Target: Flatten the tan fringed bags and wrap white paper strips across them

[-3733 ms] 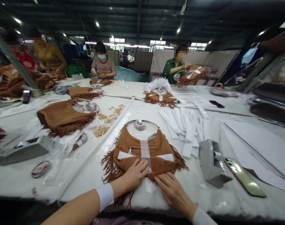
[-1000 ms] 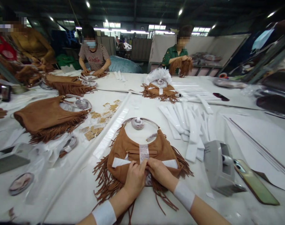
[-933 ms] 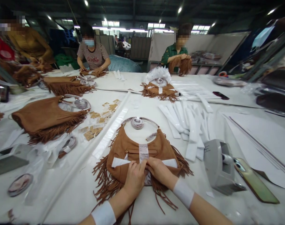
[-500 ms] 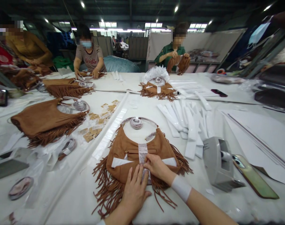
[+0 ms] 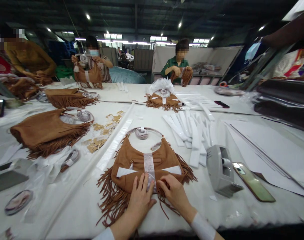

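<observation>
A brown fringed bag (image 5: 127,153) lies on the white table in front of me. A pale wrapping band (image 5: 149,163) runs down its middle, and white strips (image 5: 125,172) show on either side. My left hand (image 5: 141,195) rests with fingers spread on the bag's lower middle, touching the band's lower end. My right hand (image 5: 172,190) is bent over the bag's lower right part, with thumb and fingertips close together near the fringe. Whether anything is between those fingertips is too small to tell. Above the bag's opening is a wrapped strap coil (image 5: 141,133).
A grey tape dispenser (image 5: 220,170) and a green phone (image 5: 254,181) lie to the right. White strips (image 5: 192,133) are piled behind them. More brown bags (image 5: 42,128) and tan tags (image 5: 99,140) lie left. People work across the table.
My right hand has moved off the band, rightward and down to the bag's lower edge. My left hand stays on the bag. Across the table, a person has lifted a bag.
</observation>
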Tool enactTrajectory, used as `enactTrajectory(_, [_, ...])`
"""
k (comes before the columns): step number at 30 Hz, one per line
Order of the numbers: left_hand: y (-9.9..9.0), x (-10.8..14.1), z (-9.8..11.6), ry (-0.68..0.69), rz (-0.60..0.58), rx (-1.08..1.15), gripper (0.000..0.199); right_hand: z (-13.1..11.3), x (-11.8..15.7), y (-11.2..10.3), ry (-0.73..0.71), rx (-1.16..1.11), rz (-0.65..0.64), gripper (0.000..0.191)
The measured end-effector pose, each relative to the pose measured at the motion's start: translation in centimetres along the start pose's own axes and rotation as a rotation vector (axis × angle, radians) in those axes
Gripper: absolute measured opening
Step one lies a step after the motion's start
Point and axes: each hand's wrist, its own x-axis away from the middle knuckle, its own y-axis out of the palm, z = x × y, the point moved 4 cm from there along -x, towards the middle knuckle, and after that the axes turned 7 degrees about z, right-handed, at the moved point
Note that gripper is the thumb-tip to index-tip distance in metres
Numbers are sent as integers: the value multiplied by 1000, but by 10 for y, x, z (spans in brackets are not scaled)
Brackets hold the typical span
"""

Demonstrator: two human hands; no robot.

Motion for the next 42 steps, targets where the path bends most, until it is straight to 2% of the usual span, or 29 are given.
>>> enactTrajectory(3, [-1,-1,0,9,12,-3,69,-15,6,8,-192,86,-107,23])
enactTrajectory(6, [-4,-1,0,2,42,-24,74,-20,2,23,-338,156,-218,37])
enactTrajectory(9, [-8,-1,3,-28,85,-68,80,-12,2,35,-356,218,-250,46])
enactTrajectory(11, [-7,-2,9,5,94,-109,78,-5,4,39,-342,220,-248,47])
enactTrajectory(15, [0,0,13,65,45,-127,71,-4,-1,31,-297,144,-257,41])
enactTrajectory(17, [3,2,11,54,14,-94,70,-8,-4,21,-246,64,-232,39])
enactTrajectory(19, [6,5,8,46,1,-70,66,-10,-1,11,-155,22,-125,32])
enactTrajectory(21, [6,7,7,45,10,-62,60,-11,13,6,-70,103,8,25])
enactTrajectory(23, [6,8,6,44,16,-64,56,-11,34,10,-55,269,75,31])
enactTrajectory(26, [6,8,7,53,-6,-62,59,-4,64,24,-157,430,39,26])
enactTrajectory(28, [5,8,7,53,-30,-58,62,7,74,25,-200,444,21,35])
enactTrajectory(34, [3,8,7,53,-31,-62,61,37,88,0,-257,353,51,32])
enactTrajectory(37, [4,8,6,66,-13,-52,62,33,92,-5,-258,325,87,30])
enactTrajectory(41, [5,9,6,59,-11,-43,63,10,84,-5,-127,396,124,11])
enactTrajectory(42, [4,9,6,50,-12,-46,62,2,80,-3,-99,408,133,15])
